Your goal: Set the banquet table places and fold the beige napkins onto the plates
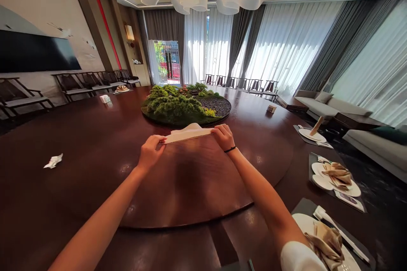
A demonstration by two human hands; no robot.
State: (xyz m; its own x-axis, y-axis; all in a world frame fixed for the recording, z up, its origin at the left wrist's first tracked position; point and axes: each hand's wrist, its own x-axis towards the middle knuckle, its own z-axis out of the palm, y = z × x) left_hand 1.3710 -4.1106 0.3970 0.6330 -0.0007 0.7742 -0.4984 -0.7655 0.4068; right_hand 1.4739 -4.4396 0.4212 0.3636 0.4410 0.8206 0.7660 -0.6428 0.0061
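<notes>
Both arms reach out over the dark wooden turntable (203, 186). Between them a pale cloth napkin (189, 134) is stretched out, its near edge almost straight and a fold rising in the middle. My left hand (151, 149) pinches its left end between thumb and fingers. At the other end my right hand (223, 136), with a black band on the wrist, grips the cloth. Just beyond the napkin lies a round green miniature garden (178, 108) with moss, small shrubs and dark gravel.
A crumpled white tissue (53, 161) lies on the table at left. Along the right edge are place settings with plates and folded gold napkins (338, 175). Small boxes (271, 109) stand farther back. Chairs (68, 84) line the walls, and a sofa (330, 106) is at right.
</notes>
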